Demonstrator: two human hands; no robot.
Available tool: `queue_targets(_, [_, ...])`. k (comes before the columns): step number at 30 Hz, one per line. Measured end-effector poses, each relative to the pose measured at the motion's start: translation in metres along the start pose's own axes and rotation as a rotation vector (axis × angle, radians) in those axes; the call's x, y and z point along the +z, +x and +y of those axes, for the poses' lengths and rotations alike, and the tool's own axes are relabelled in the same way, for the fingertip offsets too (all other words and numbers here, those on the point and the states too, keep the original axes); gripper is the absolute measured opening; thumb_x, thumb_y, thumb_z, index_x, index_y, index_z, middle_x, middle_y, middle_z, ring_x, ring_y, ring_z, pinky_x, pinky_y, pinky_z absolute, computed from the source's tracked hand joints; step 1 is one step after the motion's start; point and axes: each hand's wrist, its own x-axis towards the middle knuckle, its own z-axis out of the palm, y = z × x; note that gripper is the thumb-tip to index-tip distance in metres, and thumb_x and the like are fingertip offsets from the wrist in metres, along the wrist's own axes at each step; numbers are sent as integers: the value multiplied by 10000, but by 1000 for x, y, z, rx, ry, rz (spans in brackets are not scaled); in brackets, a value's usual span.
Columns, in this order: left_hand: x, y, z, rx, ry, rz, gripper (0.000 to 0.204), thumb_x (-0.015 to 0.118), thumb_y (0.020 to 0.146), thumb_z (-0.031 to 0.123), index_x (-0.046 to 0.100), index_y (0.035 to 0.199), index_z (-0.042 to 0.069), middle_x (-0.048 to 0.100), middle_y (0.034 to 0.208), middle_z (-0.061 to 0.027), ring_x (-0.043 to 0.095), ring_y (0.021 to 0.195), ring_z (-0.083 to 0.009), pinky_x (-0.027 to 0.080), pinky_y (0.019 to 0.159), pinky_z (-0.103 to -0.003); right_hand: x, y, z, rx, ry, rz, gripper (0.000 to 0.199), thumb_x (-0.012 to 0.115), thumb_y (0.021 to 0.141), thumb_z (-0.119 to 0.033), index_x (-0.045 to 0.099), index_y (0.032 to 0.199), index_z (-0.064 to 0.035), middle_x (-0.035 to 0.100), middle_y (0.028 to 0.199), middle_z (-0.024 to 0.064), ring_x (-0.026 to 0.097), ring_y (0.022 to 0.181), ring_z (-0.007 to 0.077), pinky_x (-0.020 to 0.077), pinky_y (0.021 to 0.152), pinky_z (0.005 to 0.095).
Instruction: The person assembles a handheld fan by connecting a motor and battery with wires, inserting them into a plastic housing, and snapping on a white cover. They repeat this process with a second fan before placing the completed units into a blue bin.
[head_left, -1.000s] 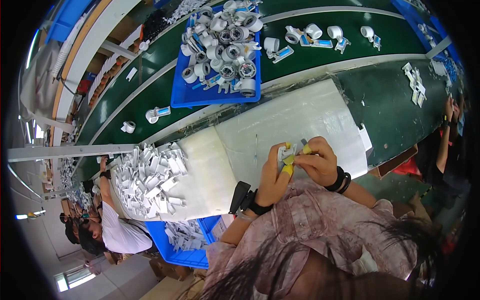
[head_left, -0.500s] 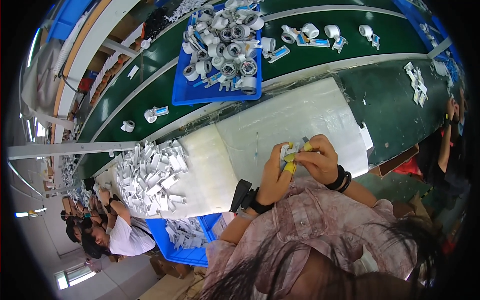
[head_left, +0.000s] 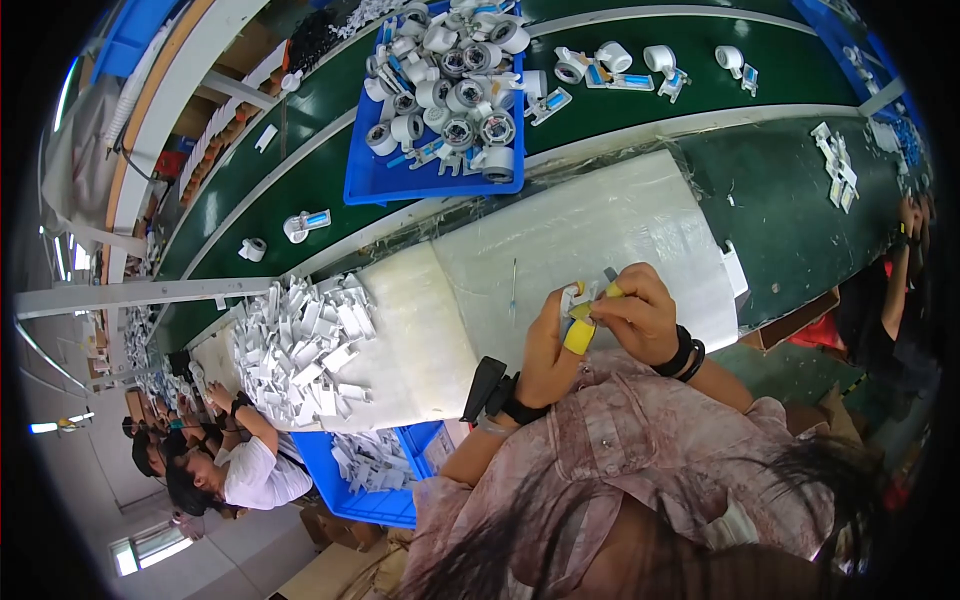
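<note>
My left hand (head_left: 552, 352) is closed around a small white plastic part (head_left: 572, 299), which the fingers partly hide. Yellow wrapping covers some of its fingertips. My right hand (head_left: 642, 312), also with yellow on the fingers, is pinched close against the same part. Between its thumb and forefinger a short dark grey piece (head_left: 611, 275) pokes out; its kind is unclear. Both hands are over the near edge of a pale, plastic-covered work surface (head_left: 620, 210). A thin rod-like tool (head_left: 514, 288) lies on that surface, left of my hands.
White plastic pieces (head_left: 305, 345) are heaped at the left, above a blue bin (head_left: 370, 510) of similar ones. A blue tray (head_left: 360, 190) of round white assemblies stands beyond, by a green conveyor (head_left: 600, 120) carrying more. Co-workers (head_left: 265, 470) sit at left; another person's arm (head_left: 893, 290) shows at right.
Both hands stay nearly in place, with slight finger shifts about the part. Assemblies on the conveyor have moved slightly left. The white-shirted co-worker has shifted their hands and head.
</note>
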Motion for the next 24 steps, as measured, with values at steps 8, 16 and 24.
queue_targets(8, [1,-1,-1,-37,45,16,367,453,921,21,457,1286,-12,611,906,-86,533,619,-100,438,551,-238,1,0,0,-2,2,-6,290,775,646,29,691,903,-77,552,860,56,527,777,246,443,676,340])
queue_targets(16, [0,0,-1,-7,134,56,321,456,929,23,498,1245,-16,604,843,-77,533,621,-94,440,550,-236,6,0,-4,-10,-40,26,286,774,627,8,689,883,-85,539,827,57,529,730,254,439,657,349])
queue_targets(24, [-9,3,2,-99,110,93,223,464,990,138,549,1125,-18,591,795,-53,522,650,-74,436,568,-228,18,4,-2,-15,-73,-3,276,758,636,5,674,887,-73,545,836,69,535,719,263,448,659,354])
